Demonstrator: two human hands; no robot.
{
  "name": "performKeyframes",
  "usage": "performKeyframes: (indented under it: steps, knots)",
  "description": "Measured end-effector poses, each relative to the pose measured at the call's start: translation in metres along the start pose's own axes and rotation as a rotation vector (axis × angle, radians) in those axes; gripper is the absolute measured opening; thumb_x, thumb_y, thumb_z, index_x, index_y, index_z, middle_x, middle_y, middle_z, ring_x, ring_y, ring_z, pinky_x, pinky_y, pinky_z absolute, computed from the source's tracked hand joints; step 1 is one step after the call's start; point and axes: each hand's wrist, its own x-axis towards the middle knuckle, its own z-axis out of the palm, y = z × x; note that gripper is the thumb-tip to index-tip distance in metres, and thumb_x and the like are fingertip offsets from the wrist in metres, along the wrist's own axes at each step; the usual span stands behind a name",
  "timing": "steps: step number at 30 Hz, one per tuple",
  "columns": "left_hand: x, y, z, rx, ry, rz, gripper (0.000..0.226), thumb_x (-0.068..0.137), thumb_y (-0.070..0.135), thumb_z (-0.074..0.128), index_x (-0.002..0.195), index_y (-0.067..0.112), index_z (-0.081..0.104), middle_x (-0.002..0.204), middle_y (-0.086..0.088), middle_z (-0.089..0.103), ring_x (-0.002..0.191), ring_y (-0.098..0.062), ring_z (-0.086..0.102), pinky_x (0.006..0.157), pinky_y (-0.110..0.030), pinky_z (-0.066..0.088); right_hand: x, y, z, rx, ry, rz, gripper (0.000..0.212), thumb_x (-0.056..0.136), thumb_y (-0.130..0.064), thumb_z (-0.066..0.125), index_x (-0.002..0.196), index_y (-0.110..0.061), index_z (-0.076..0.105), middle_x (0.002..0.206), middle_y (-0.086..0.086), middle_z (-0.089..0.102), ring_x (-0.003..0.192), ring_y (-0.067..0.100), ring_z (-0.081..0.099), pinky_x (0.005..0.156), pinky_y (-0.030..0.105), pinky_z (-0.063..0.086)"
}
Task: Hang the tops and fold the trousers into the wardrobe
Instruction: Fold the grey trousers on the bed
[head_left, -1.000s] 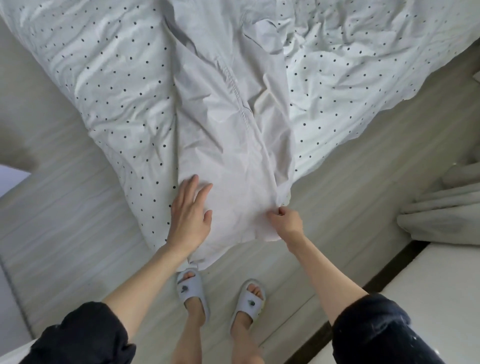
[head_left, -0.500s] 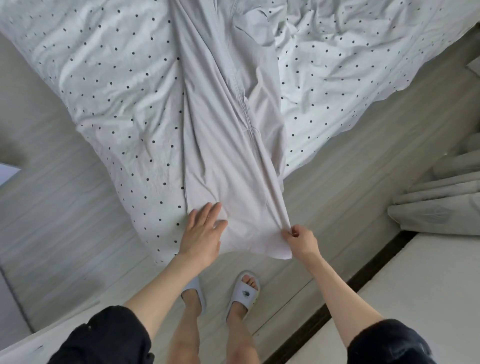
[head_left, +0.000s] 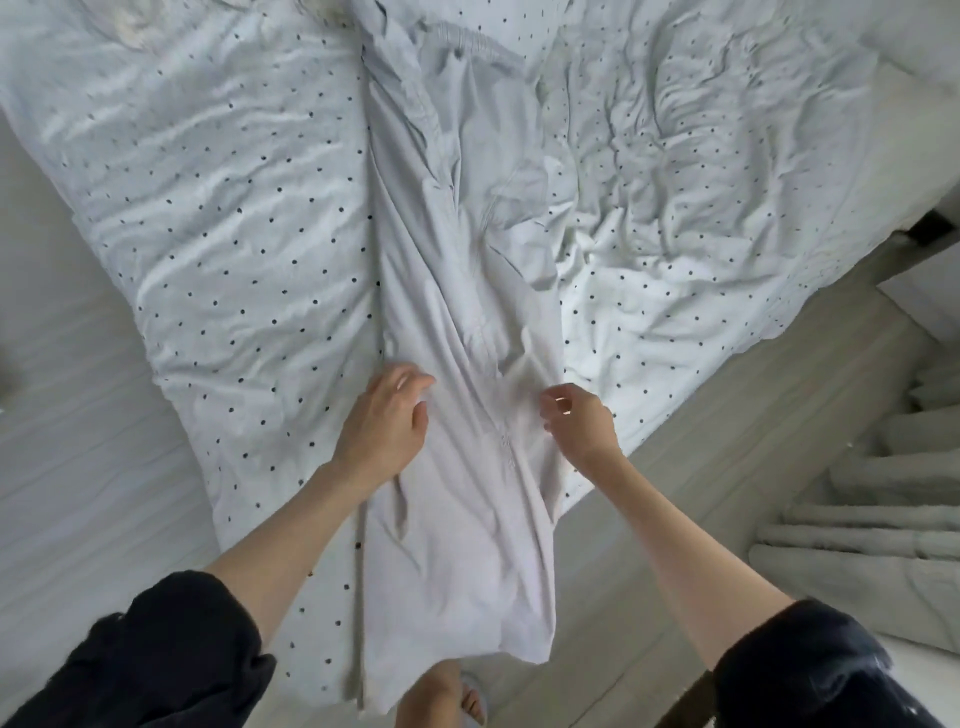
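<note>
- A wood floor runs under a bed corner with a dotted sheet.
- Pale trousers hang off the bed at 6 o'clock.
- The left hand curls on the cloth; the right hand seems to pinch it.
- The waistband lies at 12 o'clock.

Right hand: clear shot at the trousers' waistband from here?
Probably not without leaning in. The right hand pinches the trousers mid-leg; the waistband lies at their far end up the bed. Nothing blocks it.
</note>
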Motion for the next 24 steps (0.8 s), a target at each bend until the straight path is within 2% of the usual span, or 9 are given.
performKeyframes:
  steps: [4,9,12,14,16,20,24]
  knots:
    - [0.063,-0.009,-0.017,-0.018,0.052,0.023,0.041,0.094,0.007,0.045,0.135,0.009,0.046,0.147,-0.008,0.034,0.134,-0.026,0.034,0.104,-0.038,0.034,0.067,-0.074,0.009,-0.042,0.021,-0.144,0.026,0.095,-0.020,0.046,0.110,-0.008,0.064,0.100,0.013,0.069,0.097,0.029,0.060,0.070,0.025,0.037]
    - [0.113,-0.023,-0.024,-0.084,0.117,0.019,0.041,0.093,0.002,0.044,0.134,0.007,0.046,0.146,-0.007,0.037,0.136,-0.022,0.032,0.105,-0.030,0.028,0.137,-0.132,0.031,-0.071,-0.021,-0.144,0.028,0.095,-0.024,0.047,0.108,-0.007,0.066,0.105,0.014,0.068,0.102,0.031,0.059,0.081,0.029,0.041]
    - [0.124,-0.024,-0.028,-0.100,0.114,0.009,0.040,0.094,0.003,0.042,0.134,0.005,0.045,0.144,-0.008,0.040,0.135,-0.022,0.034,0.106,-0.028,0.029,0.155,-0.149,0.032,0.119,-0.159,-0.089,0.023,0.091,-0.024,0.059,0.103,-0.009,0.070,0.084,0.004,0.067,0.081,0.021,0.058,0.078,0.031,0.047]
    - [0.130,-0.023,-0.031,-0.106,0.126,-0.013,0.041,0.095,0.004,0.041,0.136,0.005,0.043,0.147,-0.008,0.037,0.137,-0.022,0.033,0.108,-0.032,0.029,0.158,-0.155,0.026,0.204,-0.226,-0.071,0.010,0.088,-0.019,0.063,0.085,-0.012,0.070,0.066,-0.005,0.056,0.068,0.013,0.050,0.068,0.029,0.043]
    - [0.136,-0.019,-0.035,-0.103,0.155,-0.026,0.043,0.096,0.006,0.041,0.139,0.005,0.040,0.149,-0.010,0.033,0.140,-0.023,0.029,0.111,-0.035,0.027,0.158,-0.157,0.012,0.146,-0.188,-0.113,0.010,0.086,-0.017,0.064,0.080,-0.012,0.069,0.060,-0.005,0.054,0.067,0.016,0.049,0.068,0.033,0.043]
    - [0.151,0.003,-0.044,-0.057,0.190,0.019,0.045,0.098,0.012,0.043,0.143,0.013,0.039,0.154,-0.011,0.024,0.143,-0.027,0.022,0.114,-0.041,0.025,0.147,-0.154,-0.031,0.183,-0.048,-0.153,0.011,0.085,-0.015,0.064,0.079,-0.007,0.068,0.065,-0.002,0.058,0.066,0.017,0.052,0.074,0.044,0.050]
    - [0.166,0.036,-0.038,-0.070,0.130,0.031,0.045,0.098,0.023,0.043,0.143,0.028,0.037,0.157,0.001,0.018,0.146,-0.022,0.012,0.116,-0.044,0.014,0.144,-0.132,-0.068,0.259,-0.022,-0.141,0.014,0.085,-0.013,0.063,0.071,-0.013,0.062,0.068,-0.004,0.057,0.070,0.019,0.055,0.076,0.047,0.051]
